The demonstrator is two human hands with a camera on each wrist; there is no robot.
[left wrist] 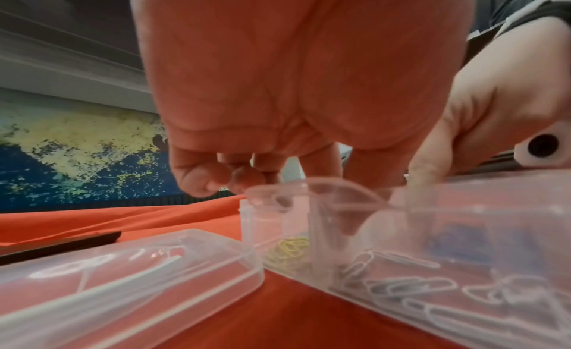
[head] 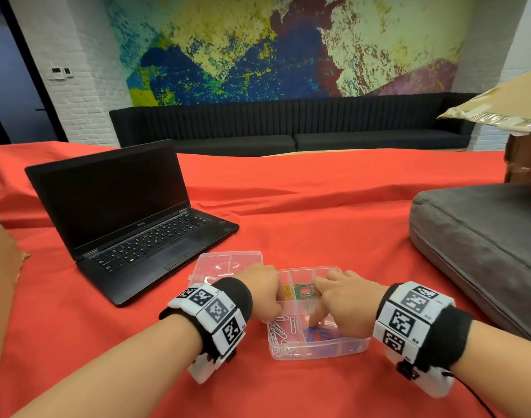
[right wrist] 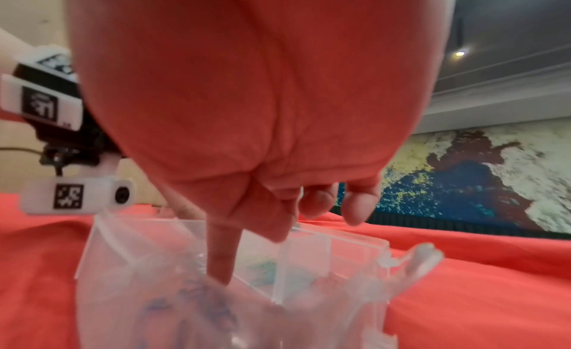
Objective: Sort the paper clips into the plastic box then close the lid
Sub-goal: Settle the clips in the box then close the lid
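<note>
At the frame's lower centre, the compartmented plastic box (head: 318, 351) already holds sorted paper clips (head: 278, 330), right hand (head: 345, 306) poking one straight finger in, left hand (head: 262, 292) curled, grip unclear, lid (head: 228, 262) still open.

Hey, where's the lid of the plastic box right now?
In the head view the clear lid lies open on the red cloth, left of the plastic box, just behind the left hand and beside the laptop.
</note>
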